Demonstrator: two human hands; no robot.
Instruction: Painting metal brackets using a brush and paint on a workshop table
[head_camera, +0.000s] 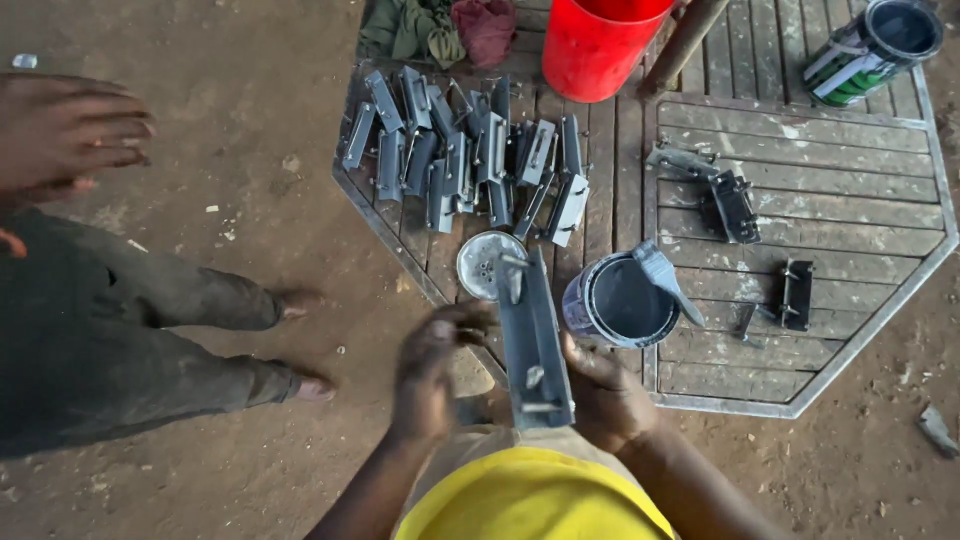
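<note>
Surrounding wooden pallets (800, 190), bare dirt floor (230, 130).

A long grey metal bracket (532, 340) — bolts protruding — lies lengthwise, held up between both hands.

One labelled container shows: a cylindrical paint tin (872, 50) lying tilted at the top right corner of the wooden bench (820, 180), its open mouth dark. Its wrap-around label is green with white bands and a darker patch. The open paint tin (618, 300) near the bench's front edge shows a bluish-purple printed side under a grey-coated rim. No signs or screens appear.
</note>
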